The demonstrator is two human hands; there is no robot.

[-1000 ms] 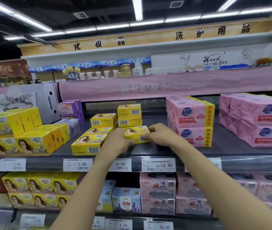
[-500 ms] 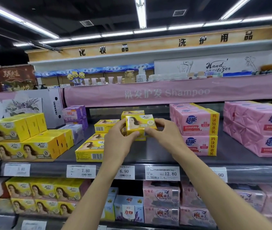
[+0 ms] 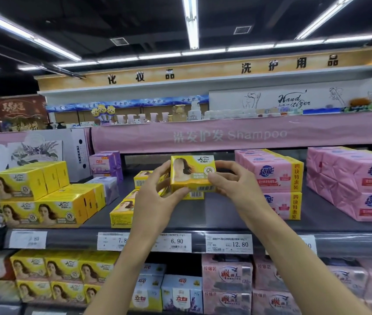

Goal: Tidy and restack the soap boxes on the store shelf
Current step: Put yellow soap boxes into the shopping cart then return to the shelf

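Observation:
A yellow soap box (image 3: 193,172) with a woman's picture is held upright in the air above the dark shelf (image 3: 221,214), its front towards me. My left hand (image 3: 155,201) grips its left side and bottom edge, and my right hand (image 3: 237,183) pinches its right side. Behind and below it, several more yellow soap boxes (image 3: 121,212) lie loosely on the shelf, partly hidden by my left hand. A tidy stack of the same yellow boxes (image 3: 41,201) stands at the left.
Pink multi-pack soap stacks (image 3: 278,178) stand right of my hands, larger pink packs (image 3: 357,185) further right. Purple boxes (image 3: 107,164) sit at the back left. Price tags (image 3: 176,242) line the shelf edge. Lower shelves hold yellow, blue and pink boxes.
Both hands took one yellow box from the shelf, lifted it and turned it upright with its front facing me. The view has moved closer to the shelf.

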